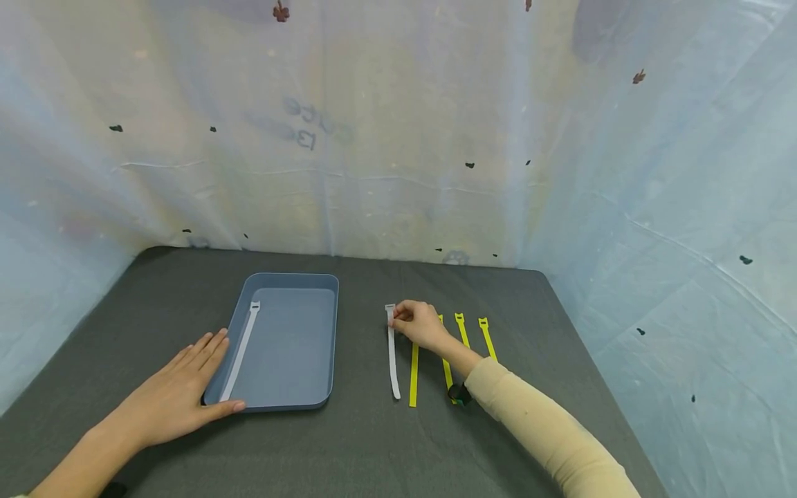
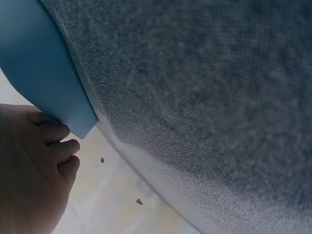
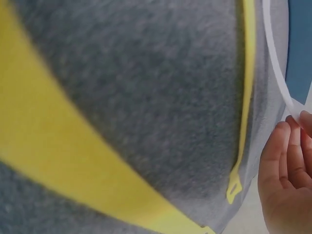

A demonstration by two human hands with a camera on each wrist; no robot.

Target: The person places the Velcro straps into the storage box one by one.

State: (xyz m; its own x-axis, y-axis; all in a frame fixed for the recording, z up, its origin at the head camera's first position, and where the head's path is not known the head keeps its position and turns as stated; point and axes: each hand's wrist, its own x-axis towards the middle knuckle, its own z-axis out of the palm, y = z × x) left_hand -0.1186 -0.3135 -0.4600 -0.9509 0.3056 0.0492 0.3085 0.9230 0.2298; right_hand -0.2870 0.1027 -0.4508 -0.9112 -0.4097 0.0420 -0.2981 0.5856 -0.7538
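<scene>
White tie (image 1: 392, 353) lies on grey mat (image 1: 373, 443), R of tray (image 1: 332, 332); right hand (image 1: 418, 324) pinches its far end w/ curled fingers (image 3: 287, 156). Yellow ties (image 1: 414, 373) just beside, to the R. Left hand (image 1: 177, 394) flat, fingers straight, against tray's near L corner. 2nd white tie (image 1: 241, 349) in tray.

Head camera overlooks the whole table (image 1: 373, 443); both wrist cameras sit close above its cloth.
</scene>
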